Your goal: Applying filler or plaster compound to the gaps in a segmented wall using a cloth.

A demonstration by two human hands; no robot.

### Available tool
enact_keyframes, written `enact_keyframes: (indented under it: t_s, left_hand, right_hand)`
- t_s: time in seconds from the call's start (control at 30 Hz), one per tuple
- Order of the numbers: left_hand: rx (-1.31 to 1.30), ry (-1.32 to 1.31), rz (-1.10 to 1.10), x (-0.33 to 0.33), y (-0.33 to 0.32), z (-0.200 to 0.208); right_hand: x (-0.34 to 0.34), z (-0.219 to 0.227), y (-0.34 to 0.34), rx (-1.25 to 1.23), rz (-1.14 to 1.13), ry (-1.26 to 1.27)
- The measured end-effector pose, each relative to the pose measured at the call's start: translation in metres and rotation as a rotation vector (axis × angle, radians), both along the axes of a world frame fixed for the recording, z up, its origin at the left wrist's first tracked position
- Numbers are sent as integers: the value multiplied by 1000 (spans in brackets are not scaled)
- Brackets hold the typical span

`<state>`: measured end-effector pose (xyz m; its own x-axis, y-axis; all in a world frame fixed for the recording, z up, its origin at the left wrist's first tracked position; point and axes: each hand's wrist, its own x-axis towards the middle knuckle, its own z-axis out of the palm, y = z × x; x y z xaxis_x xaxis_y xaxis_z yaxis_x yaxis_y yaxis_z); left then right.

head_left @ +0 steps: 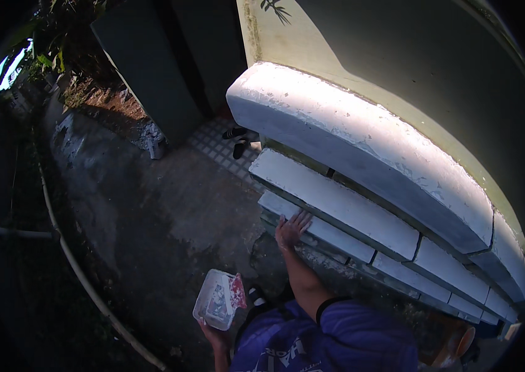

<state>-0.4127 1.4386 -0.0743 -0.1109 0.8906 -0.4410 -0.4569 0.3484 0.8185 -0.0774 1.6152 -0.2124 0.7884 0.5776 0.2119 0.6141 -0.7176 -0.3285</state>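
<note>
My left hand (213, 335) grips the near edge of a clear plastic tub (205, 315), low in front of me. White residue smears the inside of the tub. A flat red piece (238, 291), streaked with white, lies across its right side; I cannot make out what it is. My right hand (292, 229) rests with fingers spread on the lower white ledge (336, 239) of the wall, with whitish marks on the fingers. Above it run a middle white ledge (330, 195) and a thick top ledge (361, 136) with a patchy, flaking white coat.
A pair of dark sandals (237, 144) sits on the tiled step (216, 149) beyond the ledges. Concrete ground (157, 211) spreads to the left, bordered by a long pale pipe (83, 273). An orange-rimmed container (465, 342) stands at the lower right.
</note>
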Motion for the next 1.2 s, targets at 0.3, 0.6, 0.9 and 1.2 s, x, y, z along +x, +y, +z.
enact_keyframes:
  t_s: [0.3,0.6,0.9,1.2]
  left_hand:
    - [-62,22,114,-12,-18,-7]
    - [-37,-4,174,-11,-9,-17]
    - [-22,57,227,7,-19,-3]
    - [115,-21,42,24,-7,11]
  right_hand:
    - [-100,48,83,-452,1280,892]
    - [-14,0,-130,-89,1211,346]
    - [52,16,-95,-138,100,-51]
    - [-104,13,53,-202,1241,1303]
